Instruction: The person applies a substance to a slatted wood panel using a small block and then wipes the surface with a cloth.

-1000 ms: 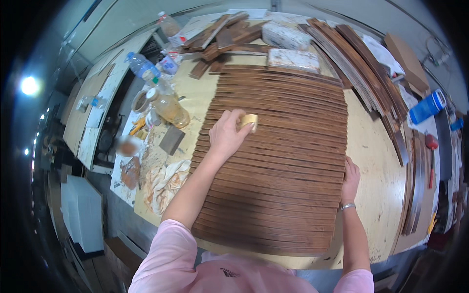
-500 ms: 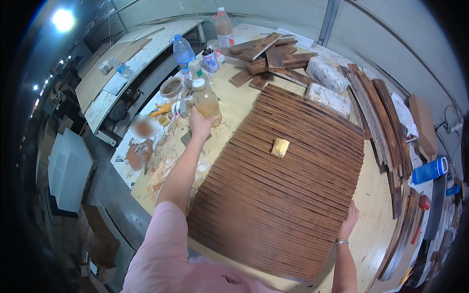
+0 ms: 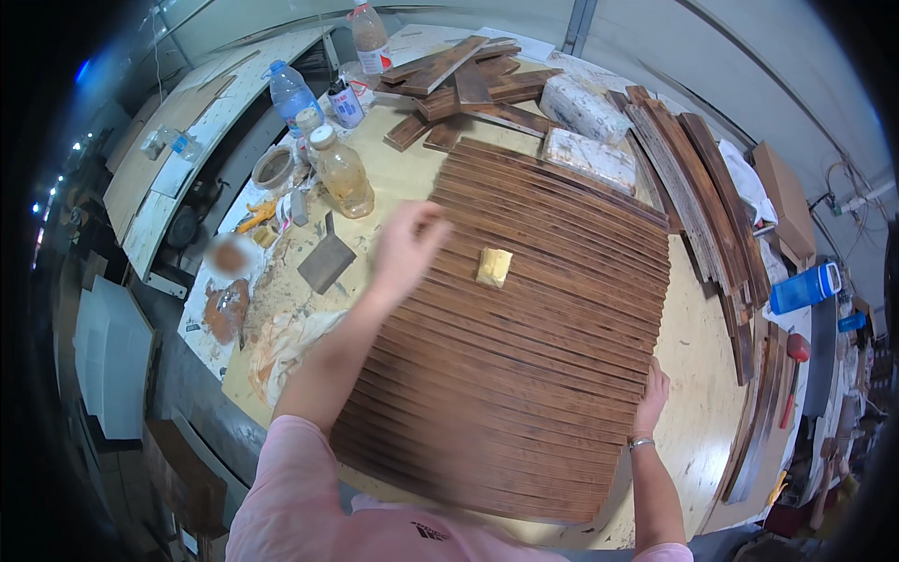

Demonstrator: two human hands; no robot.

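Where tabletop [image 3: 693, 426] extends beyond the slatted wooden panel [image 3: 534, 361], the right hand [image 3: 650, 393] meets its edge, the left hand [image 3: 410, 245] curls opposite; I cannot tell either's finger closure.

The slatted panel [image 3: 543, 347] is ridged, low-sheen wood; the rag [image 3: 286, 348], wrinkled matt cloth.

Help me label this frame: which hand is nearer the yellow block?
Left. The left hand is left of the yellow block, apart from it; the right hand is farther off, at the right edge of the brown slats.
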